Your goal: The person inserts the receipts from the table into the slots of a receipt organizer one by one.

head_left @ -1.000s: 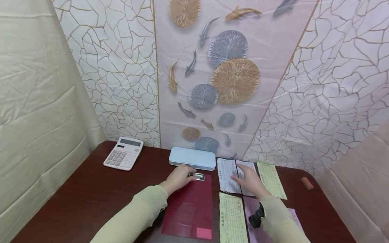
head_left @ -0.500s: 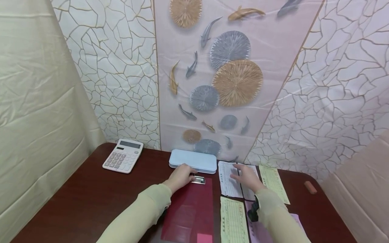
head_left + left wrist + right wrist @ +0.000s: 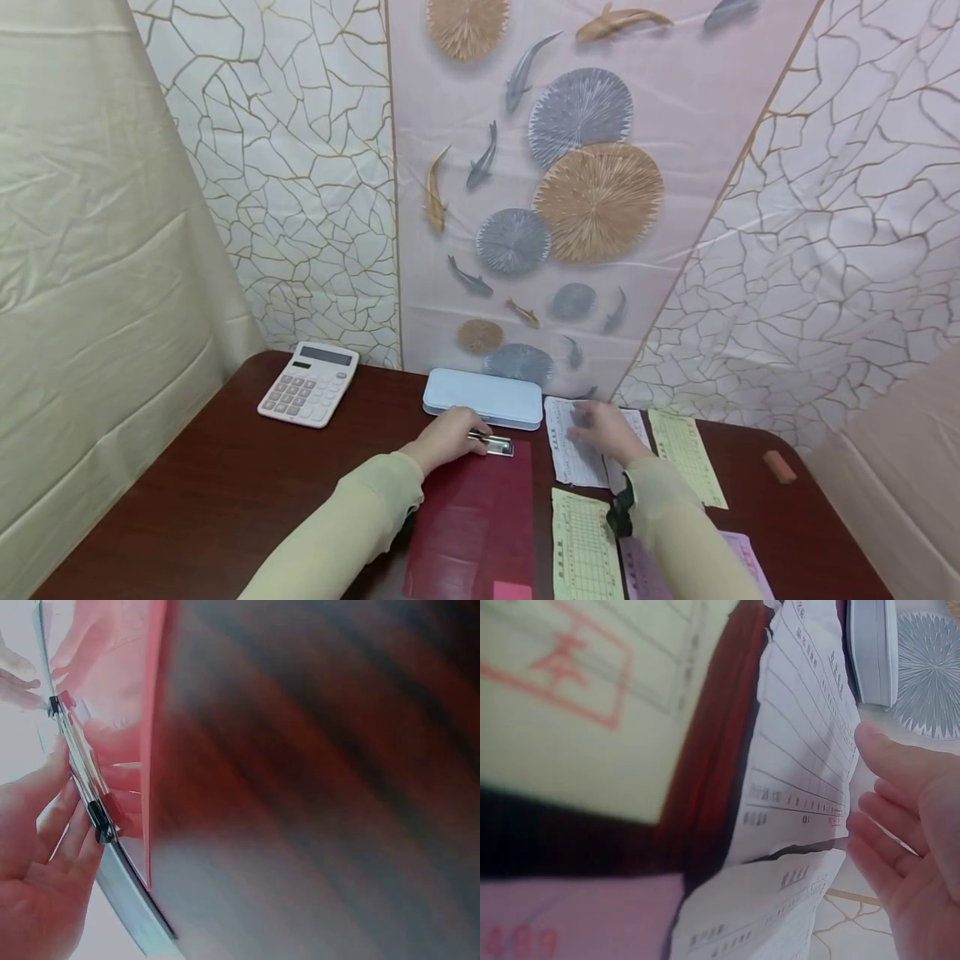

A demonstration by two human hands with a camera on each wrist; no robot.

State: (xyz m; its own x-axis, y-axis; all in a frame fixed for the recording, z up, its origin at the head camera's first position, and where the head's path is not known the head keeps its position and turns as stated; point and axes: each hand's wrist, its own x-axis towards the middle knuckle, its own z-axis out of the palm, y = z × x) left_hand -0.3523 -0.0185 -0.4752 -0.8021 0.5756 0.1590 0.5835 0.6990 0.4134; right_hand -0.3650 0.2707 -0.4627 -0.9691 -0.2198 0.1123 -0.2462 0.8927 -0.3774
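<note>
A red clipboard lies on the dark table with its metal clip at the far end. My left hand grips that clip; in the left wrist view its thumb and fingers are at the clip. My right hand is over two white paper slips at the back, right of the clipboard. The right wrist view shows its fingers loosely bent by the edge of one white slip, pinching nothing visible; contact cannot be told. The other white slip lies beside it.
A light blue tin case stands behind the clipboard, a white calculator at the back left. Yellow-green slips and a purple slip lie at the right. A small reddish-brown block is near the right edge.
My right hand has shifted slightly left over the white slips, its fingers drawing closer together. The left hand stays at the clip. The head view has shifted a little.
</note>
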